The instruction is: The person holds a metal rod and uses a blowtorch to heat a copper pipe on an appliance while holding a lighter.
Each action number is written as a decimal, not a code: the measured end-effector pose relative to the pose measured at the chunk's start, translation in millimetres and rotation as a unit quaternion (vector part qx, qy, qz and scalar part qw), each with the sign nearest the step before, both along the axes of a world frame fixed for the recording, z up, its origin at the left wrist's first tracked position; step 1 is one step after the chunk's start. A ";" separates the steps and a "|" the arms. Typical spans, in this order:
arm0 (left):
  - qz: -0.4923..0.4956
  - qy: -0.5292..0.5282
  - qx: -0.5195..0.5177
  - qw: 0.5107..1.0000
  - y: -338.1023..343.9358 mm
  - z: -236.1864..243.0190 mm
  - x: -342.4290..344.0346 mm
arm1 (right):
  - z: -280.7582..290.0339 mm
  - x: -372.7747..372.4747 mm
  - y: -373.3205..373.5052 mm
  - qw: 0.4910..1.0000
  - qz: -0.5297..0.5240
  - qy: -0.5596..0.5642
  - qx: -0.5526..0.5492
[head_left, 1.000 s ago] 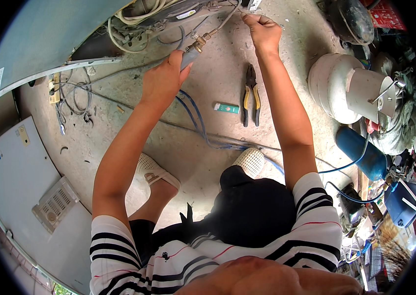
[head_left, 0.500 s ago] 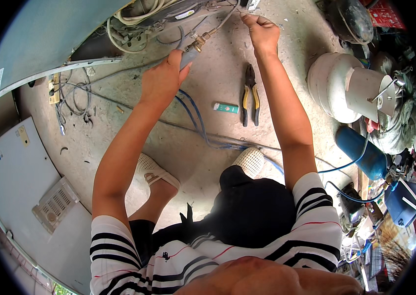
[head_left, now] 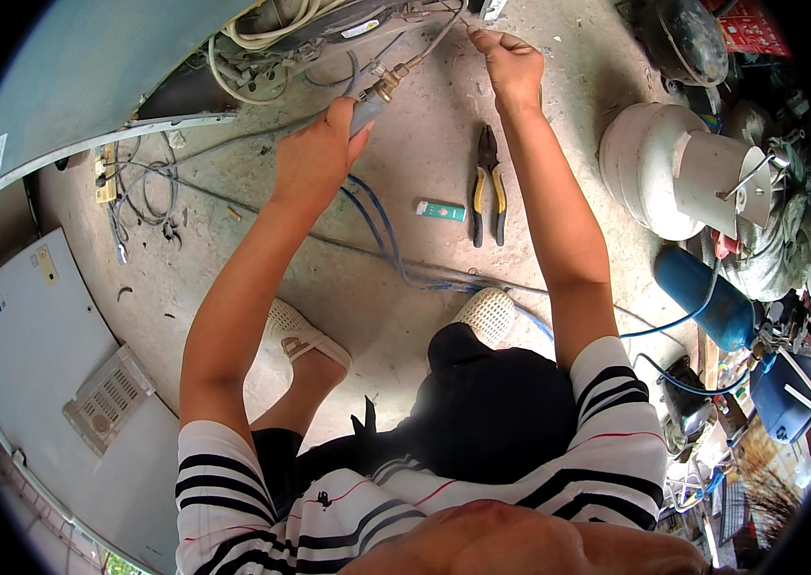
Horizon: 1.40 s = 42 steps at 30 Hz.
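Left hand (head_left: 314, 158) gripped the brass-tipped hose fitting (head_left: 377, 91) just beside the appliance's open base (head_left: 262, 48), right hand (head_left: 511, 67) pinched the thin tube (head_left: 439, 38); a hard tug risked kinking it.

Both bare arms are stretched forward from striped short sleeves. The left hand (head_left: 314, 153) is curled closed, thumb raised. The right hand (head_left: 511, 67) is extended farther, its fingertips pinched together.
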<state>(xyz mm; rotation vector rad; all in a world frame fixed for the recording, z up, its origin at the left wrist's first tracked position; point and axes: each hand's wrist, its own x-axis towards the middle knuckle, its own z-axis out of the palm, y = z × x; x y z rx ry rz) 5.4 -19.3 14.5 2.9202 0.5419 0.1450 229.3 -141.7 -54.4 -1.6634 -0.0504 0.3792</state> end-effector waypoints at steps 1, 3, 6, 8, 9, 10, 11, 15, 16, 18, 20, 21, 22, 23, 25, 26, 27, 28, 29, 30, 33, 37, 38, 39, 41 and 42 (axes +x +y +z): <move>0.000 0.001 0.001 1.000 -0.1 0.3 0.1 | 0.2 -0.1 -0.2 1.000 0.000 0.000 0.000; 0.002 0.004 -0.001 1.000 -0.2 0.8 0.4 | 0.7 -0.5 -0.4 1.000 0.001 0.000 0.015; 0.003 0.003 -0.003 1.000 -0.2 0.8 0.2 | 2.9 -1.4 -0.2 1.000 0.002 0.001 0.021; 0.003 0.002 -0.004 1.000 -0.3 0.7 0.1 | 3.9 -2.2 -0.2 1.000 0.002 0.003 0.025; 0.003 0.003 -0.004 1.000 -0.4 0.9 0.1 | 4.2 -2.5 -0.3 1.000 0.003 0.005 0.030; 0.003 0.004 -0.004 1.000 -0.4 1.2 0.2 | 4.3 -2.7 -0.5 0.999 0.003 0.006 0.035; 0.004 0.006 -0.005 1.000 -0.5 1.4 0.2 | 4.1 -2.6 -0.9 0.999 0.002 0.007 0.032; 0.008 0.015 -0.005 1.000 -1.2 3.5 0.7 | 3.5 -2.4 -1.5 0.999 -0.002 0.002 0.036; 0.009 0.018 -0.005 1.000 -1.5 3.9 0.6 | 3.4 -2.5 -1.4 0.999 -0.004 -0.002 0.042; 0.009 0.017 -0.008 1.000 -1.1 3.3 0.3 | 2.2 -1.2 -1.1 0.999 -0.011 -0.015 0.037; 0.009 0.016 -0.010 1.000 -1.1 3.4 0.1 | 1.4 -0.3 -1.5 0.999 -0.017 -0.019 0.031; 0.009 0.015 -0.011 1.000 -1.2 3.4 0.0 | 3.1 -0.4 -1.6 0.999 -0.019 -0.017 0.028; 0.009 0.014 -0.012 1.000 -1.3 3.5 -0.1 | 4.1 -0.5 -1.7 0.999 -0.022 -0.015 0.026; 0.009 0.014 -0.011 1.000 -1.3 3.4 -0.2 | 3.2 -0.1 -1.3 0.999 -0.023 -0.023 0.024; 0.008 0.013 -0.011 1.000 -1.5 3.2 0.3 | 1.5 1.0 -0.9 0.999 -0.028 -0.040 0.020; 0.007 0.013 -0.012 1.000 -1.5 3.1 0.6 | 0.7 1.5 -1.3 0.999 -0.031 -0.037 0.020; 0.007 0.013 -0.013 1.000 -1.3 3.0 0.7 | 1.0 1.3 -1.0 0.999 -0.032 -0.033 0.019; 0.007 0.013 -0.015 1.000 -1.2 2.8 0.7 | 1.4 1.3 -0.8 0.999 -0.034 -0.030 0.019; 0.007 0.011 -0.015 1.000 -1.1 2.8 0.6 | 1.9 1.6 -0.7 0.999 -0.034 -0.025 0.022; 0.006 0.010 -0.015 1.000 -1.1 2.6 0.3 | 3.1 1.8 -0.6 0.999 -0.033 -0.021 0.024; 0.005 0.007 -0.014 1.000 -0.8 2.0 -0.4 | 3.5 1.4 1.0 0.998 -0.041 -0.036 0.038; 0.009 0.012 -0.018 1.000 -1.4 3.4 0.3 | -2.2 4.5 3.3 0.996 -0.051 -0.072 0.029; 0.008 0.012 -0.018 1.000 -1.6 4.0 0.5 | -4.1 5.5 2.8 0.996 -0.049 -0.069 0.023; 0.008 0.012 -0.019 1.000 -1.7 4.5 0.3 | -4.7 5.9 2.8 0.997 -0.047 -0.066 0.017; 0.009 0.012 -0.019 1.000 -1.6 4.7 -0.2 | -5.8 6.3 2.6 0.997 -0.045 -0.066 0.004; 0.009 0.012 -0.019 1.000 -1.6 4.4 -0.4 | -5.5 6.3 2.6 0.997 -0.045 -0.069 -0.003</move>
